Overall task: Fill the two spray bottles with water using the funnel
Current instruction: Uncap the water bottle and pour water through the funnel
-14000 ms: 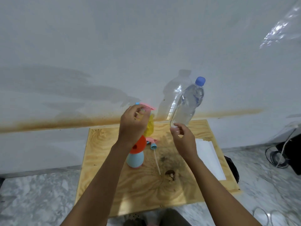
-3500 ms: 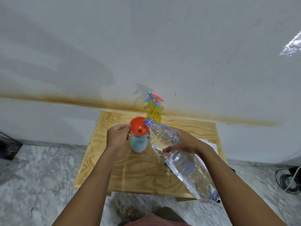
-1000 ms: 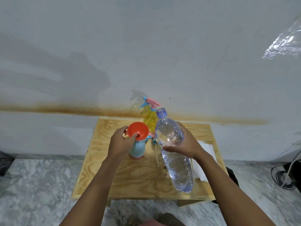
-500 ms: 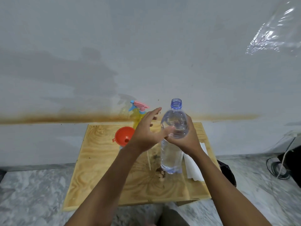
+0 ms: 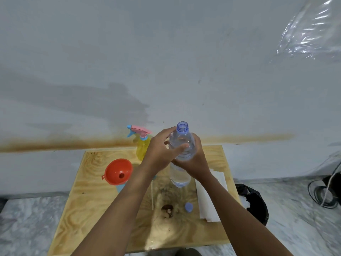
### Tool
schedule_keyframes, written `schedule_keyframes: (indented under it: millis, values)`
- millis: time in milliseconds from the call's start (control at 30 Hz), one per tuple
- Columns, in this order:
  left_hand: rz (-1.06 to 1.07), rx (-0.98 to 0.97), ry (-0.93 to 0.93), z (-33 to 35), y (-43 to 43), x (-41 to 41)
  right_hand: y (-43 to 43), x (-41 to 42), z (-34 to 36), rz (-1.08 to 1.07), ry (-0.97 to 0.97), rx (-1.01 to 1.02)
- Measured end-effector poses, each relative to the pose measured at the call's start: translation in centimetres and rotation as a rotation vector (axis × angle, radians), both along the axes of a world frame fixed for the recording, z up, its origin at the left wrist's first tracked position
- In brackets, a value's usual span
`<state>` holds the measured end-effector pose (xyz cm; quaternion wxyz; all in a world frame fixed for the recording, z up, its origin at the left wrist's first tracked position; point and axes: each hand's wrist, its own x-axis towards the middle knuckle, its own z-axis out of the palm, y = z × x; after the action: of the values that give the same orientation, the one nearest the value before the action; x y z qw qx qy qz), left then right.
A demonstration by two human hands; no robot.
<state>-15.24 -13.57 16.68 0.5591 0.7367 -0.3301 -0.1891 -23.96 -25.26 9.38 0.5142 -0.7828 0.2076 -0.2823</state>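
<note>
Head view, water bottle [image 5: 181, 148] upright, open mouth up, both hands gripping.

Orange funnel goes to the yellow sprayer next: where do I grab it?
I'd pinch the funnel by its wide rim near the small tab, from above left, clear of the water bottle; it sits in the blue bottle, so lift straight up.

A plain home room: stained white wall [image 5: 166, 52], marble floor [image 5: 295, 209], plywood table [image 5: 88, 182].
</note>
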Motion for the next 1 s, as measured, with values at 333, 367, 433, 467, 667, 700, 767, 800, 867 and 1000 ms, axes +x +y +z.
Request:
schedule_keyframes:
  millis: [333,367,433,467,667,700,767,800,867,1000]
  values:
    - [-0.028,0.002,-0.149,-1.0,-0.7,-0.4,-1.2,0.5,-1.6,0.008,0.087,0.034]
    - [-0.024,-0.004,-0.149,-1.1,-0.7,-0.4,-1.1,0.4,-1.6,0.003,0.088,0.028]
    - [-0.025,-0.020,-0.136,-1.2,-0.6,-0.5,-0.4,-0.2,-1.2,-0.032,0.081,0.011]
    - [-0.031,-0.027,-0.133,-1.2,-0.6,-0.5,0.0,-0.7,-1.0,-0.057,0.093,-0.003]
    - [-0.080,0.026,-0.116,-0.6,0.2,-0.7,2.8,-2.7,-2.4,-0.230,0.241,-0.038]
    - [-0.082,0.042,-0.109,-0.6,0.8,-0.6,3.4,-2.9,-2.9,-0.265,0.272,-0.042]
    - [-0.073,0.066,-0.058,-0.8,2.3,-0.2,5.2,-3.2,-3.5,-0.329,0.339,-0.003]
    - [-0.059,0.068,-0.031,-1.0,3.3,0.1,6.1,-3.2,-3.6,-0.350,0.366,0.046]
    - [0.002,0.059,-0.004,-1.4,5.4,0.9,8.3,-3.0,-4.0,-0.373,0.406,0.201]
    - [0.256,-0.009,0.020,-2.8,10.3,2.9,12.3,-1.5,-4.7,-0.336,0.478,0.390]
